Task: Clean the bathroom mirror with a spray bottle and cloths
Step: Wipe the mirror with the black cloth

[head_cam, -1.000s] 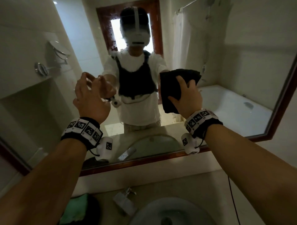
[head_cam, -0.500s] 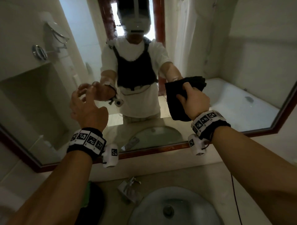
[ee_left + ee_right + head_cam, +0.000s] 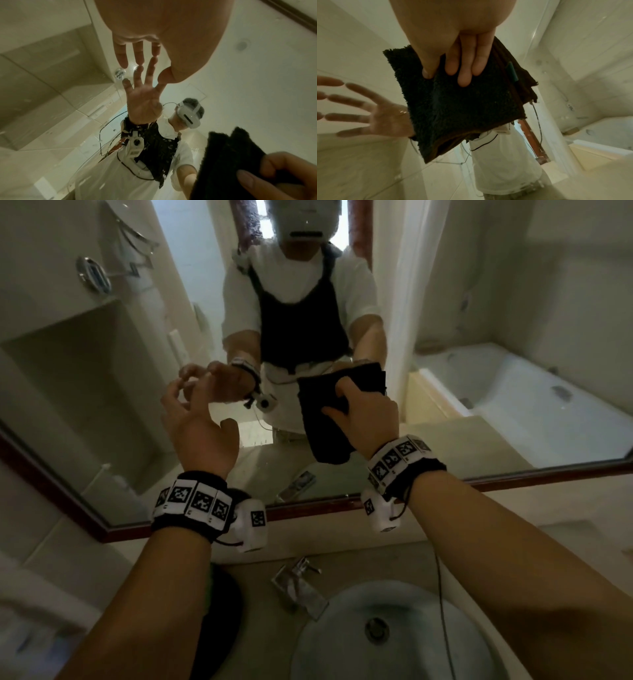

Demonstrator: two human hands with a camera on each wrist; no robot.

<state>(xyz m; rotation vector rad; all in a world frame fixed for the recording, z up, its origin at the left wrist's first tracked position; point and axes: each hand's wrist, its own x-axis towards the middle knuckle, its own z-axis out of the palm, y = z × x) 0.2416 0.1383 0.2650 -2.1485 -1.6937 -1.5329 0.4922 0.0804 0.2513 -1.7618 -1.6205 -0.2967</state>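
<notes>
The wall mirror [image 3: 102, 392] fills the upper part of the head view and reflects me. My right hand [image 3: 363, 412] presses a folded black cloth [image 3: 325, 436] flat against the glass low in the middle. In the right wrist view its fingers [image 3: 464, 70] and thumb lie straight on the cloth [image 3: 462, 115]. My left hand [image 3: 183, 402] is to the left of the cloth and holds nothing. Its spread fingertips [image 3: 139, 56] touch the glass and meet their reflection. The cloth [image 3: 226, 162] shows at the lower right of the left wrist view. No spray bottle is in view.
The mirror's red-brown frame [image 3: 513, 477] runs just under my wrists. Below it are a chrome faucet [image 3: 298, 580] and a round basin [image 3: 376, 635]. Something green on a dark object [image 3: 215, 594] lies left of the faucet. A thin cable [image 3: 442, 594] hangs beside my right forearm.
My right hand has slid the cloth down the glass toward the lower frame. The left hand has come down with it. The view has tilted down, showing more of the basin.
</notes>
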